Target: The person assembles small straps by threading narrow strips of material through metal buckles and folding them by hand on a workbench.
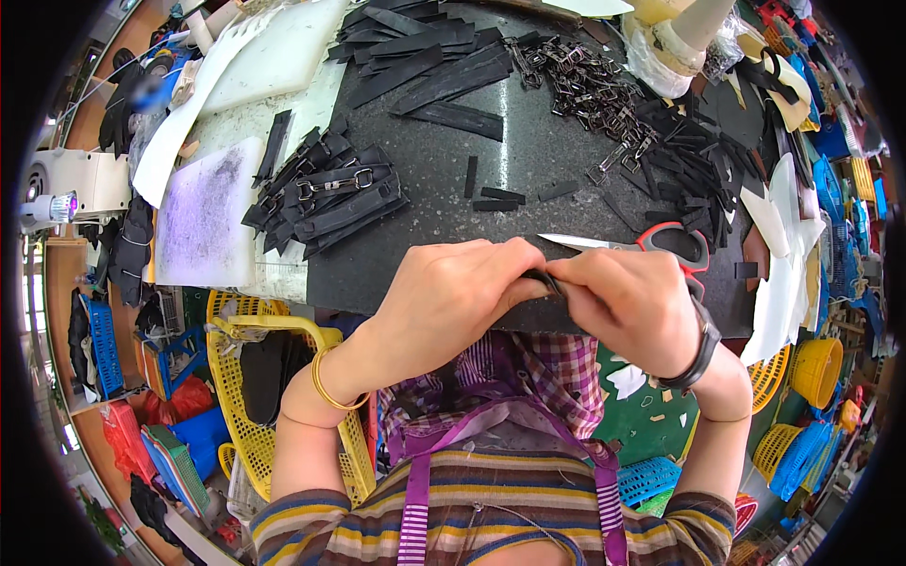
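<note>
My left hand (462,283) and my right hand (628,297) meet at the near edge of the dark stone tabletop (425,274). Both pinch a small black strip (540,276), mostly hidden by the fingers; it looks like leather. Just beyond my right hand lies a pair of scissors (675,243) with red and grey handles, its blades pointing left. A few short black strips (498,200) rest on the table ahead of my hands. Left of them is a stack of black straps (349,193) with metal buckles.
Long black strips (444,71) are heaped at the back, beside a pile of metal buckles (590,85). More short black pieces (703,156) lie at the right. White cutting boards (212,212) stand at the left. A yellow basket (231,377) sits below the table's left side.
</note>
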Action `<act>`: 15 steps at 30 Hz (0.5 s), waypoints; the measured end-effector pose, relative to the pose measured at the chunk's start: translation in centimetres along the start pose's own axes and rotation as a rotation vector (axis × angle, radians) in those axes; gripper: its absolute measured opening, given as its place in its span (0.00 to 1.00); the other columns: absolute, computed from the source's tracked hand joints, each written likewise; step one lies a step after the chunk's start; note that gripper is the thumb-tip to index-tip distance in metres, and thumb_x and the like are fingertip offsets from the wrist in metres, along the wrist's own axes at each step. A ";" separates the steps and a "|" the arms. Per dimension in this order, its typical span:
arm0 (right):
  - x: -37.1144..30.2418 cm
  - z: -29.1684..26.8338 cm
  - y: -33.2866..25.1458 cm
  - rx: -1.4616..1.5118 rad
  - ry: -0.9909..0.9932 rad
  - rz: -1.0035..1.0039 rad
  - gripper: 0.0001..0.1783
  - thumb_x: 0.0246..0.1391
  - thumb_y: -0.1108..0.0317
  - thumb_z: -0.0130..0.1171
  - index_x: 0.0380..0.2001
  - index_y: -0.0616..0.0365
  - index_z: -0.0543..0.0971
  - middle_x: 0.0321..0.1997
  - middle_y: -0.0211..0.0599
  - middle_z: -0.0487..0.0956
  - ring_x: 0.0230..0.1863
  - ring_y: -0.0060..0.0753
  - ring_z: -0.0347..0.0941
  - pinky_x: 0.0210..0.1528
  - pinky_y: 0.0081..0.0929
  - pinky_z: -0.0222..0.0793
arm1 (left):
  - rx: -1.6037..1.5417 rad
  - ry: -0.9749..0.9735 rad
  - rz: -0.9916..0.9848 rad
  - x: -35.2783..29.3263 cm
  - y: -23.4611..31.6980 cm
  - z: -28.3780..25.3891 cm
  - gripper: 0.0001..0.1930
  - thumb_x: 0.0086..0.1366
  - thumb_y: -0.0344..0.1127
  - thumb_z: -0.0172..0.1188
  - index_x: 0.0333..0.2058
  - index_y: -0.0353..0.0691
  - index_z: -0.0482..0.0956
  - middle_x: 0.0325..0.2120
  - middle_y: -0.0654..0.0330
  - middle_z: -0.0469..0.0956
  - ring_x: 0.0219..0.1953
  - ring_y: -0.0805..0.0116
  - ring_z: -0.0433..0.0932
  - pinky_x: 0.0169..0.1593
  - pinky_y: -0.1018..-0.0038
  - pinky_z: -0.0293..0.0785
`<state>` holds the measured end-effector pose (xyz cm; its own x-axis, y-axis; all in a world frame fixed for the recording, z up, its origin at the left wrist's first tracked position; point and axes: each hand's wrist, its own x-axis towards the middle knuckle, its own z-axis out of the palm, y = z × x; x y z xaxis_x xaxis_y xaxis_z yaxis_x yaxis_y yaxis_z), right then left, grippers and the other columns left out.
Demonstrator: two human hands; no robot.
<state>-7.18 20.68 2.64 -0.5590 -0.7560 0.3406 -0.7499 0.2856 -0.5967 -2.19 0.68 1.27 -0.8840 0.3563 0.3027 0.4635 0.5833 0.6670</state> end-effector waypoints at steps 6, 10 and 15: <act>-0.1 -1.0 -1.0 0.829 -0.068 0.575 0.07 0.52 0.74 0.58 0.34 0.67 0.76 0.23 0.33 0.79 0.23 0.21 0.77 0.25 0.17 0.72 | -0.790 -0.148 -0.322 -1.5 0.8 -1.6 0.09 0.63 0.34 0.58 0.37 0.35 0.74 0.21 0.66 0.75 0.23 0.83 0.67 0.25 0.80 0.65; -0.1 1.1 0.0 0.870 0.066 0.494 0.11 0.51 0.73 0.61 0.37 0.67 0.75 0.34 0.39 0.79 0.33 0.27 0.77 0.34 0.23 0.74 | -0.475 0.018 -0.364 -1.5 0.7 -0.7 0.08 0.61 0.34 0.59 0.34 0.35 0.75 0.18 0.60 0.74 0.18 0.77 0.71 0.22 0.78 0.65; -0.2 2.1 0.2 0.082 0.191 -0.069 0.14 0.40 0.78 0.65 0.33 0.63 0.75 0.46 0.44 0.70 0.40 0.40 0.72 0.41 0.30 0.70 | -0.226 0.096 -0.210 -1.9 0.6 0.6 0.06 0.57 0.32 0.62 0.31 0.38 0.75 0.18 0.55 0.74 0.19 0.56 0.74 0.23 0.70 0.68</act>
<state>-6.51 19.65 0.99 -0.5701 -0.6446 0.5093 -0.7618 0.1827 -0.6215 -0.25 0.81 0.67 -0.9655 0.1686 0.1985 0.2549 0.4558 0.8528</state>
